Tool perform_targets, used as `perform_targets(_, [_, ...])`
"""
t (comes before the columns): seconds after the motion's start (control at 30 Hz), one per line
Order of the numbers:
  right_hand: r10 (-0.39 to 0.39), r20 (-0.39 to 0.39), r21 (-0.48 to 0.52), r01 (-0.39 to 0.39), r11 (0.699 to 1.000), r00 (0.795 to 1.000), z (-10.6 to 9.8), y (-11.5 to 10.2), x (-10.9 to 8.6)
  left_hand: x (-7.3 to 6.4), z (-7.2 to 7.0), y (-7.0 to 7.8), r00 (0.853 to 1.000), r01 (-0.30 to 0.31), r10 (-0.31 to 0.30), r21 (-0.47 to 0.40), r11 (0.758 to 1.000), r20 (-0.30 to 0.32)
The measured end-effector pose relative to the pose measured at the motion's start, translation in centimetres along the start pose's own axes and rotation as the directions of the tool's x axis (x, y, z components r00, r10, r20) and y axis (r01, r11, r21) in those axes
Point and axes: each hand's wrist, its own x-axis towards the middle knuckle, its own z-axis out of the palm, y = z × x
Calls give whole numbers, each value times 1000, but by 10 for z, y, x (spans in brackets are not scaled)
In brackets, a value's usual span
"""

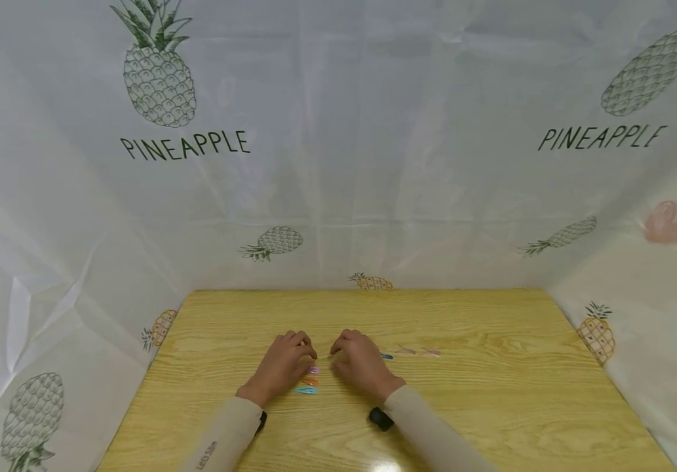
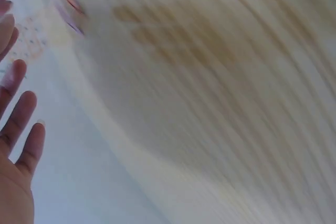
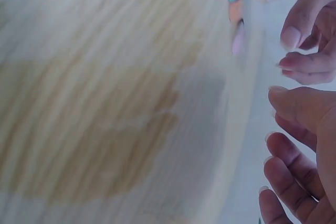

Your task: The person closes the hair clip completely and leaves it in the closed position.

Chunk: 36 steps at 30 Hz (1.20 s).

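Both hands hover near each other over the middle of the table. My left hand (image 1: 284, 360) has bent, loose fingers, and no object shows between them; its spread fingers (image 2: 27, 109) appear in the left wrist view. Beside its thumb lies a short column of snap hair clips: purple (image 1: 314, 370), orange (image 1: 310, 381) and teal (image 1: 306, 390). Opposite, my right hand (image 1: 362, 364) has loosely curved fingers, with nothing seen in them; the right wrist view shows its thumb (image 3: 294, 100) apart from the other fingers. A blue hair clip (image 1: 386, 356) peeks out just right of this hand, partly hidden.
Two pinkish hair clips (image 1: 406, 350) lie in a row right of the blue one. The wood-grain table (image 1: 491, 393) is bordered by a white pineapple-print sheet (image 1: 338, 164) at the back and sides. Dark bands (image 1: 381, 419) sit at the wrists.
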Motion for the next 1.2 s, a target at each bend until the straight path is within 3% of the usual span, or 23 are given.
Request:
perform_targets(0.23, [24, -62, -30, -26, 999, 998, -16, 15, -13, 19, 13, 25, 1000, -14, 14, -3, 1000, -6])
perform_targets(0.53, [96, -111, -35, -101, 994, 989, -30, 38, -29, 40, 27, 58, 999, 40, -40, -27, 999, 2])
perform_targets(0.9, [113, -148, -101, -129, 986, 983, -40, 60, -45, 52, 49, 79, 991, 126, -128, 76, 989, 24])
perform_targets(1.2, [145, -132, -118, -161, 980, 981, -43, 70, -55, 63, 62, 92, 978, 206, -209, 76, 976, 28])
